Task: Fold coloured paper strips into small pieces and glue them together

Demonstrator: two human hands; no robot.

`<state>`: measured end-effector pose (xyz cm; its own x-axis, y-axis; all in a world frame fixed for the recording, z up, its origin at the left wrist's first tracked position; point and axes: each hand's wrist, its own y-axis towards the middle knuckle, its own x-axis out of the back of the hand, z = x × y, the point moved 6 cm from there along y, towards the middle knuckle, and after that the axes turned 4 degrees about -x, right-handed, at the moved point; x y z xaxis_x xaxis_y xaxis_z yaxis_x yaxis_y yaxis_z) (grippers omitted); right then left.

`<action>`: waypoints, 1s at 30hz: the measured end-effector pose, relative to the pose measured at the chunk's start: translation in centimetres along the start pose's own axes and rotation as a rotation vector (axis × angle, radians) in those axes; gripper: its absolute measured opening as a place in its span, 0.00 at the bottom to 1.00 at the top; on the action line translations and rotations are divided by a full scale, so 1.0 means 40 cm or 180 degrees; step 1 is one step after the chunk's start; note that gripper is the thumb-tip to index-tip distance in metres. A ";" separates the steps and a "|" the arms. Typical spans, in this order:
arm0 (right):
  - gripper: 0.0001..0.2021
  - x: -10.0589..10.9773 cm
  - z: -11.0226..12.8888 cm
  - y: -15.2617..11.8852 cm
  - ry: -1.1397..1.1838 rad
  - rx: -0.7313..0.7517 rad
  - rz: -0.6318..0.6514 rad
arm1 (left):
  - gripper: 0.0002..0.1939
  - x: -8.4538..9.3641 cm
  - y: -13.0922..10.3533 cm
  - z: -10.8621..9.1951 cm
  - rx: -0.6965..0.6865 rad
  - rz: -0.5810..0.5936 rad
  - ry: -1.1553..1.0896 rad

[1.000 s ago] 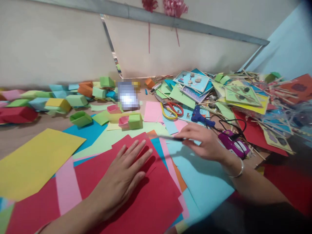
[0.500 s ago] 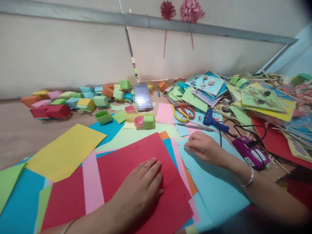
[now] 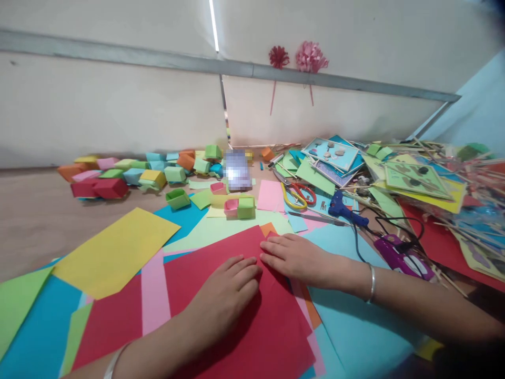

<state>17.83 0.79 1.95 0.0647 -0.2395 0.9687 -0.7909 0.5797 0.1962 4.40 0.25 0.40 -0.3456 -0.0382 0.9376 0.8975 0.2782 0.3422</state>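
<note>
Head view: both hands, left (image 3: 232,289) and right (image 3: 294,256), loosely spread, empty, press red paper (image 3: 240,347); green box (image 3: 177,198) stands open, far left.

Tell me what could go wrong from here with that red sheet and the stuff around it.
The red sheet lies on loose, overlapping papers, so pressure from the left hand and right hand might make it slip or crease.

The black cord runs close to the right forearm; catching it could drag the blue glue gun. Whether the gun is hot, I can't tell.
</note>
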 end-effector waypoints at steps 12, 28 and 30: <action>0.12 0.020 -0.010 -0.018 -0.0302 -0.0047 -0.0959 | 0.14 0.025 0.010 0.022 0.0642 -0.0212 -0.0006; 0.11 0.048 -0.066 -0.060 0.1849 -0.1407 -0.2049 | 0.14 0.045 -0.020 0.109 0.1996 -0.1117 -0.1606; 0.05 0.029 -0.079 -0.059 0.2154 -0.1713 -0.1845 | 0.15 0.050 -0.017 0.108 0.1999 -0.1106 -0.1497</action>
<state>21.70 1.62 3.10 0.8075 -0.2015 0.5543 -0.1642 0.8258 0.5395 1.93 4.12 1.78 -0.7751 0.1436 0.6153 0.4495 0.8097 0.3773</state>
